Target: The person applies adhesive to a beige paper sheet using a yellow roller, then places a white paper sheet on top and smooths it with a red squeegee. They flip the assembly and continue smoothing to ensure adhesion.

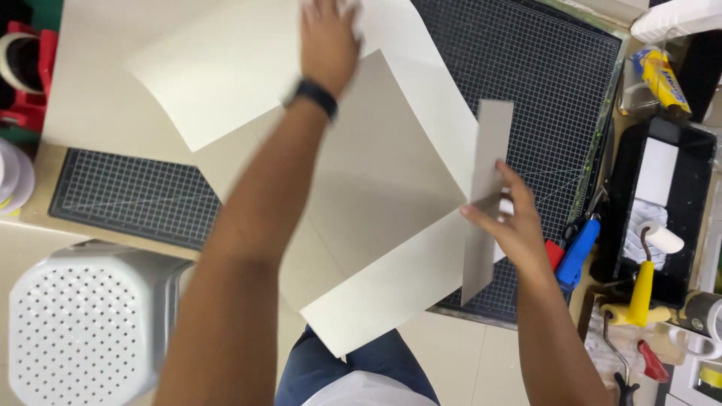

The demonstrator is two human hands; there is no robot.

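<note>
My left hand (328, 41) reaches far across the table and presses flat on a large cream paper sheet (226, 68) near its far edge. A black band sits on that wrist. A grey board (376, 173) lies under the curling paper. My right hand (511, 222) grips a narrow grey cardboard strip (487, 180) by its middle, holding it upright along the right edge of the sheets. All of this lies on a black gridded cutting mat (541, 68).
A black paint tray (677, 203) with a white roller on a yellow handle (647, 278) stands at the right. Blue-handled and red-handled tools (575, 256) lie beside the mat. A white perforated stool (83, 323) is at lower left, tape rolls (19, 56) at far left.
</note>
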